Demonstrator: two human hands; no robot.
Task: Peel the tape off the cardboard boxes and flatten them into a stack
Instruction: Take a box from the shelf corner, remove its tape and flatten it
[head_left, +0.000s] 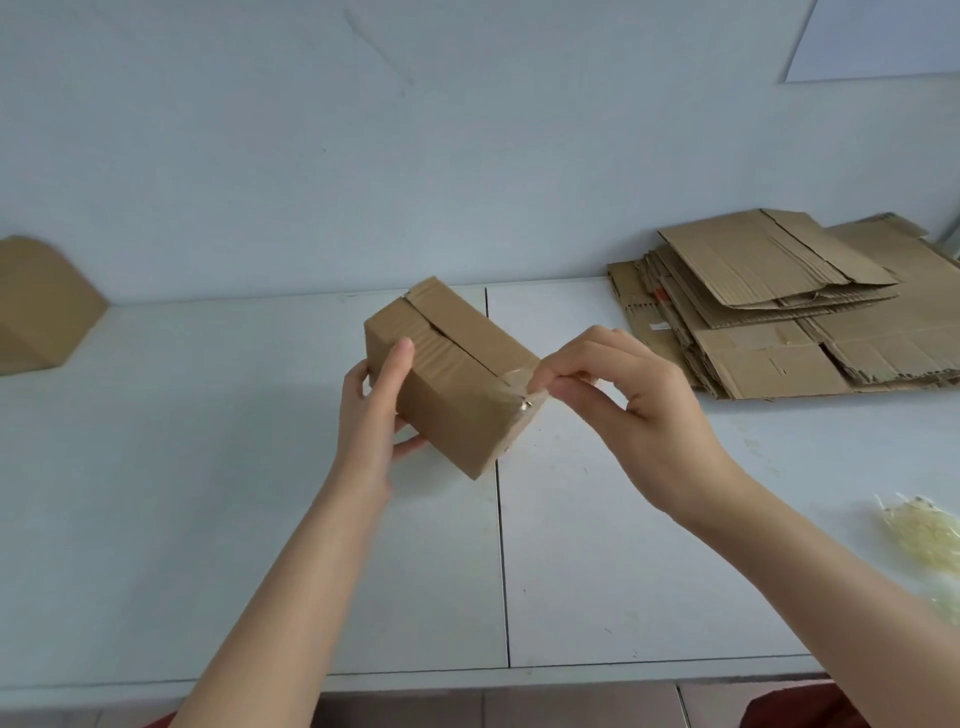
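The left edge slices through a second box (44, 306), so only part of it shows. On the right, the flattened stack (769, 312) runs out of frame. The left grip (371, 410) wraps the box (457, 384), with most fingers hidden behind and beneath it. The right grip (639, 410) pinches clear tape (514, 382), its end too faint to trace. A pale, blurred heap (924, 535) sits at the right edge, and I can't tell what it is.

Counted two unflattened cardboard boxes: centre box (457, 415), bearing one tape strip (511, 378), and second box (44, 306) at 9 o'clock. Also one flattened cardboard stack (779, 312) at 2 o'clock, one tape heap (924, 535) at 4 o'clock.
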